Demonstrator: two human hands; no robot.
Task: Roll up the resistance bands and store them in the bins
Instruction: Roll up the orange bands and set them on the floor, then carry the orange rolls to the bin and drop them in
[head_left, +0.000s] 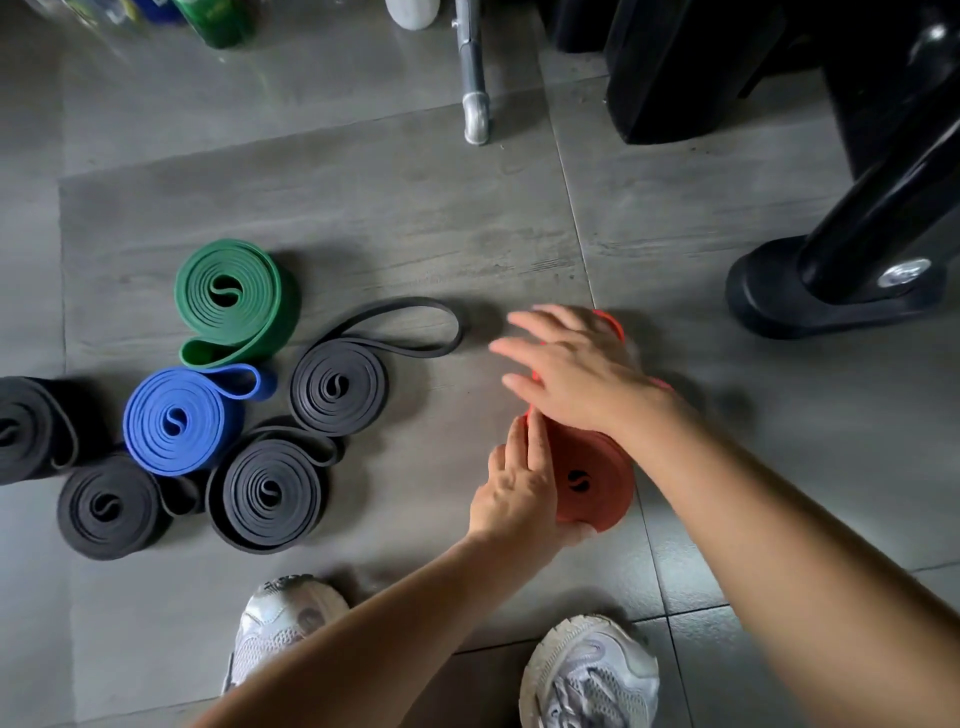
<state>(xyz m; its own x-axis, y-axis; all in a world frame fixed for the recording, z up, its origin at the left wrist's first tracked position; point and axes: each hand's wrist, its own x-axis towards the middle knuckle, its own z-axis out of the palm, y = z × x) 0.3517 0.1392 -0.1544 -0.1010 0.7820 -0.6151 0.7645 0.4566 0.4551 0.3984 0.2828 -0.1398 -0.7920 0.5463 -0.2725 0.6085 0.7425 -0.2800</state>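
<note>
My left hand (514, 488): wrapped around the left side of the red band (592, 480), fingers lying up along its rim and thumb tucked under the near edge, so the roll is clasped between them.
My right hand (576, 369): spread flat, fingers straight and fanned to the left, palm pressing down on the loose stretch of the same band; it grasps nothing.
Red band: mostly wound into a tight roll on the floor (467, 223) between my hands, spiral face towards me; the unwound tail runs away under my right palm and its end peeks out past my knuckles.
Nearest neighbour: a black roll (337, 387) to the left, with a long loose loop trailing towards my right fingertips but not touching them.
Further left: a green roll (228, 299), a blue roll (174, 421) just below it, and a second black roll (267, 491) touching the first.
Far left: two more black rolls, one (106, 506) near me, one (26, 428) cut by the frame edge.
Below my arms: my two pale shoes (587, 670).
Far side: a metal bar (475, 78) and the black foot of a machine (831, 291) at right.
</note>
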